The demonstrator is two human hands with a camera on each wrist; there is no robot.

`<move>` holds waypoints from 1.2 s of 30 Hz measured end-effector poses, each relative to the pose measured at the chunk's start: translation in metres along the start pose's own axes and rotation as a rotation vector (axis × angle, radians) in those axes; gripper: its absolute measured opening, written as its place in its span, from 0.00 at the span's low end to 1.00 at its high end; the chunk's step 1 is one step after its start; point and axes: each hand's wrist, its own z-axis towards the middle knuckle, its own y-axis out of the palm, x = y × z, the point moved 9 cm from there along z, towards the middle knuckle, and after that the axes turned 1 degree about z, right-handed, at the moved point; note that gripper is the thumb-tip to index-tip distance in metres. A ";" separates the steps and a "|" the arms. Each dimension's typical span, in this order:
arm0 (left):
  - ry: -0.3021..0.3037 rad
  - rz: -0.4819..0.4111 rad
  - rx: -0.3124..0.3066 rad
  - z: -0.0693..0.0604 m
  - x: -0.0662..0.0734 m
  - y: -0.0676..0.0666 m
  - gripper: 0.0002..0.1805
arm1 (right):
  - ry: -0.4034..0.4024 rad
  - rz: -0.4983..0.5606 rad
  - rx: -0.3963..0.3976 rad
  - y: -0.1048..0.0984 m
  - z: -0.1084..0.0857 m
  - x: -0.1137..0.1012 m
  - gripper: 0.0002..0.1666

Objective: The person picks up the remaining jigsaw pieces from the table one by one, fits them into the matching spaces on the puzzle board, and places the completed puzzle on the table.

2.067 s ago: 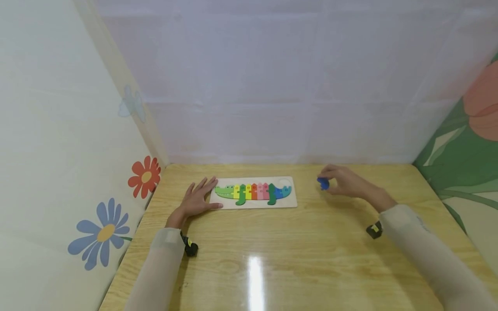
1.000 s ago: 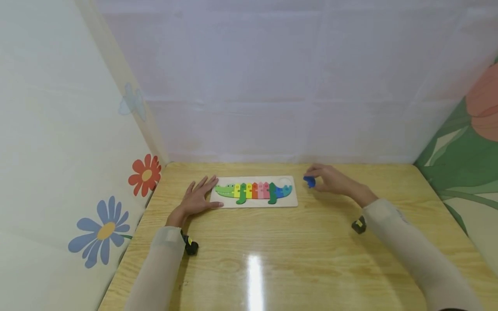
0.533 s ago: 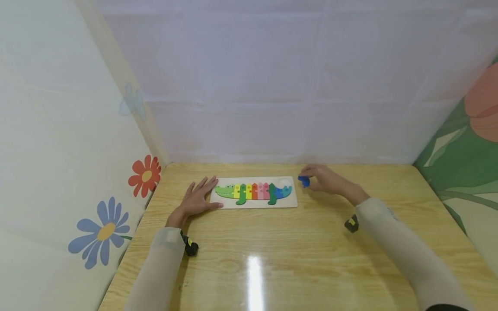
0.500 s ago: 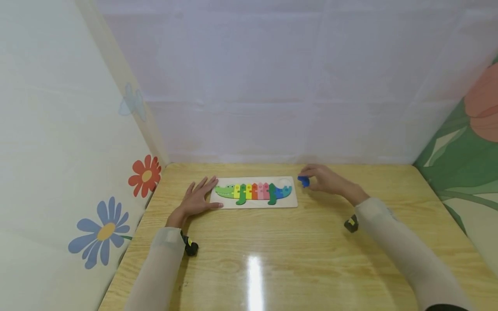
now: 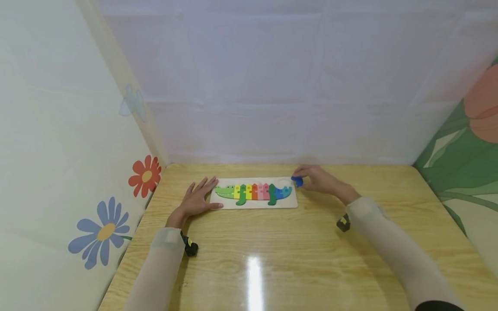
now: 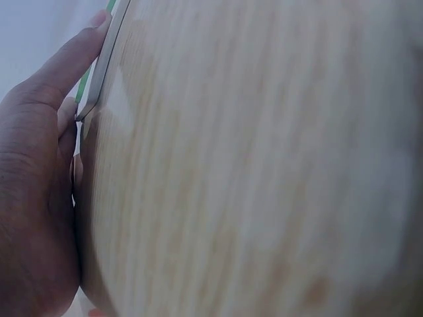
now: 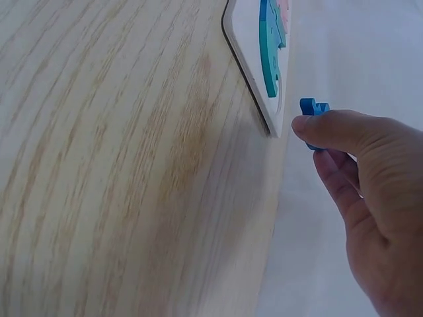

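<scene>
A flat white puzzle board bears a row of coloured pieces that form a crocodile, from a green head to a blue tail. A bare round recess shows above the tail. My left hand rests at the board's left end with fingers spread, the thumb on its lower edge. My right hand pinches a small blue puzzle piece between thumb and fingers, beside the board's upper right corner. In the right wrist view that blue piece is off the table, apart from the board.
The board lies on a wooden table near its back edge, with a white cloth wall behind. Flower-printed panels stand at both sides. A small dark device sits at each wrist.
My right hand has moved left with the blue puzzle piece, from well right of the board to its upper right corner. The left hand and the board have stayed in place.
</scene>
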 end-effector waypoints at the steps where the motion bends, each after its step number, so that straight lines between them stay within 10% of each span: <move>1: 0.000 -0.001 0.000 0.000 0.000 0.000 0.58 | 0.005 -0.001 -0.003 0.001 0.001 0.000 0.25; 36: 0.007 0.012 0.001 0.000 0.005 0.000 0.58 | -0.023 -0.056 -0.089 0.022 0.031 -0.003 0.24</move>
